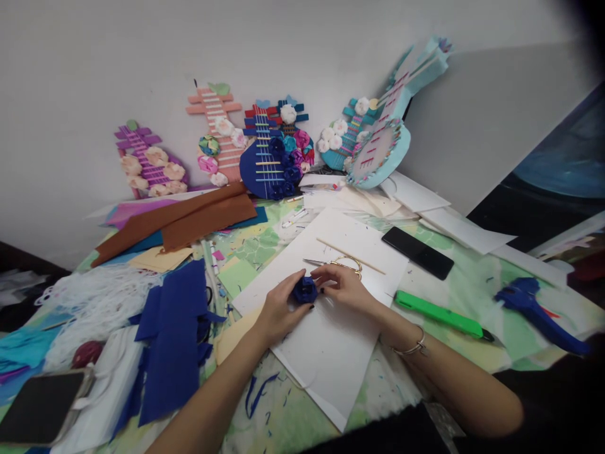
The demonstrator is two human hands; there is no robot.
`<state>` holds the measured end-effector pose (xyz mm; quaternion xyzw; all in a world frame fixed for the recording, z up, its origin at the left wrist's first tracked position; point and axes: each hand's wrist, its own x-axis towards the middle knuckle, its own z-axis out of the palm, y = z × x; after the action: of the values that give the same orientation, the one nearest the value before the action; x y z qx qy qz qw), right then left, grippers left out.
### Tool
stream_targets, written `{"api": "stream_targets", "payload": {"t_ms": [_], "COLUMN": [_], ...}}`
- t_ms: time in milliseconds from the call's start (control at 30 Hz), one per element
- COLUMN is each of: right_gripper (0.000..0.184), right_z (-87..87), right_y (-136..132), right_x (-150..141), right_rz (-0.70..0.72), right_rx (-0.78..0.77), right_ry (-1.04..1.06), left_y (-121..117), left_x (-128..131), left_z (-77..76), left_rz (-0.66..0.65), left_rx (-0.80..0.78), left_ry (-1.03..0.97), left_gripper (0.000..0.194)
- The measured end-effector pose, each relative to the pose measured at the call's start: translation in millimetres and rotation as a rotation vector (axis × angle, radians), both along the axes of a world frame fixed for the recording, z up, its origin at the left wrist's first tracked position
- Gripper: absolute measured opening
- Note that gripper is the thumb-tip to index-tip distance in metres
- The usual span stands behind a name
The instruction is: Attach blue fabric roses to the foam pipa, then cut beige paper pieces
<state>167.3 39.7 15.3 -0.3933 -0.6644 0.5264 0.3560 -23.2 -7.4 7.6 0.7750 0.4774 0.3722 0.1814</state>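
Note:
Between my two hands is a small dark blue paper flower (305,290), held over a white sheet (326,353). My left hand (280,310) grips the flower from its left side, thumb below and fingers above. On the other side, my right hand (344,287) has its fingertips bent in close to the flower's right edge; whether they pinch a petal is too small to make out. Just behind my right hand lie gold-handled scissors (347,265), with a thin wooden stick (352,255) beyond them on the sheet.
A black phone (418,252), a green utility knife (439,313) and a blue glue gun (536,312) lie to the right. Blue paper (172,340), white shredded strands (104,302) and another phone (45,407) are left. Decorated guitar shapes (265,154) lean on the wall.

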Motion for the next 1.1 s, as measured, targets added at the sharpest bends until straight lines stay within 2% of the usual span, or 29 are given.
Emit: {"api": "stream_targets", "payload": {"t_ms": [200,367,600,767,933,1100], "right_gripper": [0.038,0.041,0.033,0.034,0.036,0.037], "right_z": [-5.9,-4.3,-6.6,-8.2,-11.8,-14.9], "right_y": [4.4,-0.7,-1.6,0.2,2.9,3.9], "right_x": [5.4,2.5,-1.7,-0.8,0.0,-0.3], "right_rz": [-0.001,0.054,0.066,0.050,0.030,0.023], "right_rx": [-0.060,-0.133,-0.202,-0.221,-0.215,-0.209], "right_ry": [-0.089,-0.062,0.033,0.066,0.087,0.107], "left_y": [1.6,1.8,0.0,-0.3,-1.5,-2.0], "left_x": [0.3,1.3,3.1,3.2,2.6,2.6], "left_z": [-2.6,-2.5,2.1,-0.6,-2.1,-0.7], "left_rz": [0.043,0.058,0.045,0.063,0.061,0.039], "left_rx": [-0.035,-0.025,0.081,0.090,0.029,0.011], "left_ry": [-0.003,-0.007,-0.001,0.000,-0.073,-0.108], "left_gripper": [0.066,0.057,0.043,0.049,0.061,0.064]}}
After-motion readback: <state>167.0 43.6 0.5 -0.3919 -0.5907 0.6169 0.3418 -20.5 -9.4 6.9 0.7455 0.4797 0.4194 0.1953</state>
